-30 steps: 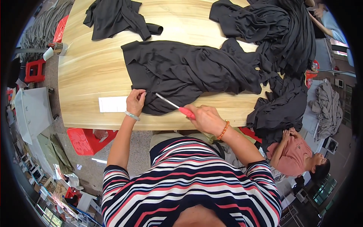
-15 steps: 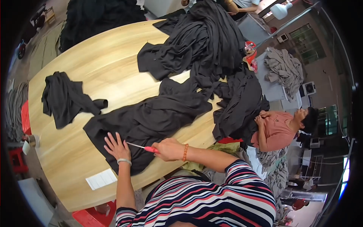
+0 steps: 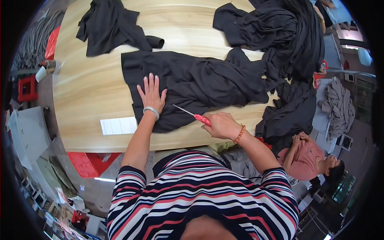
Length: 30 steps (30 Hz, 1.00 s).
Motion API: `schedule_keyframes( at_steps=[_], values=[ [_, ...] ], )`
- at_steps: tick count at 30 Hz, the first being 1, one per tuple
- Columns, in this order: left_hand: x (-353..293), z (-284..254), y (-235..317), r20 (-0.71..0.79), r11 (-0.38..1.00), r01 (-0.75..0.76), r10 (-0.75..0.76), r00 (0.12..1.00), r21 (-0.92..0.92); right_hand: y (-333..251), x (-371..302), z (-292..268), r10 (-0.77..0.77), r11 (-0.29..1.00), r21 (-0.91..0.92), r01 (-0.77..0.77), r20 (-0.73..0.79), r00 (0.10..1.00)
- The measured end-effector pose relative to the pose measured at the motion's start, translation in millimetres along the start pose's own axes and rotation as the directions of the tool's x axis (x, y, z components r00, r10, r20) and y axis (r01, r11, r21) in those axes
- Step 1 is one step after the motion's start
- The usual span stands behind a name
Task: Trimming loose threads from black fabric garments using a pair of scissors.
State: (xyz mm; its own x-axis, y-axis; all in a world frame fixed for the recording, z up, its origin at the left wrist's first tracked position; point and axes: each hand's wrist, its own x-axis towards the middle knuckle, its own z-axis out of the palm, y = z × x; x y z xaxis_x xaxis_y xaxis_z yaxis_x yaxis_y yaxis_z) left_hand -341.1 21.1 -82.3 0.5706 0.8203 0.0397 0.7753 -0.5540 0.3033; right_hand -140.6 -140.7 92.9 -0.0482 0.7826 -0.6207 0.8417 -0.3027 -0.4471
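My left hand (image 3: 152,95) lies flat, fingers spread, on the left part of a dark grey garment (image 3: 200,80) stretched across the table. In my right hand (image 3: 222,125) is a red-handled awl (image 3: 202,119) with a thin metal shaft. Its tip points left over the garment's near part, a little to the right of my left hand; whether it touches the cloth I cannot tell. A white paper slip (image 3: 119,126) marked into sections lies left of my left forearm.
Another dark garment (image 3: 112,28) lies at the far left of the wooden table (image 3: 86,100). Dark garments are heaped at the far right (image 3: 276,32), and more (image 3: 292,108) lie before a person in a pink shirt (image 3: 306,158). A red stool (image 3: 90,164) stands below the near edge.
The view has swung, so the table and garments sit differently in it. My left hand stays flat on the garment, and my right hand still grips the awl beside it.
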Motion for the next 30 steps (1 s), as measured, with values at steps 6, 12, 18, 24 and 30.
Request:
schedule_keyframes(
  at_steps=[6, 12, 18, 24, 30],
  values=[
    [-21.7, -60.1, -14.9, -0.112, 0.936, -0.151, 0.121, 0.986, -0.318, 12.6, -11.2, 3.3, 0.118, 0.989, 0.111, -0.095, -0.218, 0.969],
    [-61.2, -73.8, -42.3, 0.007, 0.955, -0.196, 0.202, 0.979, -0.222, 24.5, -23.2, 9.3, 0.064, 0.995, 0.092, -0.041, -0.255, 0.965],
    [-29.0, -66.1, -30.2, 0.2, 0.686, 0.231, -0.126, 0.972, -0.69, 19.9, -32.6, 7.7, 0.026, 0.995, 0.098, -0.003, -0.232, 0.972],
    [8.2, -36.5, -19.2, 0.391, 0.119, 0.403, -0.116, 0.913, -0.907, -5.0, -37.4, -5.1, -0.054, 0.996, 0.071, 0.062, -0.111, 0.992],
    [-19.3, 5.0, -23.8, 0.388, -0.089, 0.379, -0.288, 0.875, -0.921, 3.1, -32.4, 2.1, -0.026, 0.999, 0.045, 0.031, -0.115, 0.993]
  ],
)
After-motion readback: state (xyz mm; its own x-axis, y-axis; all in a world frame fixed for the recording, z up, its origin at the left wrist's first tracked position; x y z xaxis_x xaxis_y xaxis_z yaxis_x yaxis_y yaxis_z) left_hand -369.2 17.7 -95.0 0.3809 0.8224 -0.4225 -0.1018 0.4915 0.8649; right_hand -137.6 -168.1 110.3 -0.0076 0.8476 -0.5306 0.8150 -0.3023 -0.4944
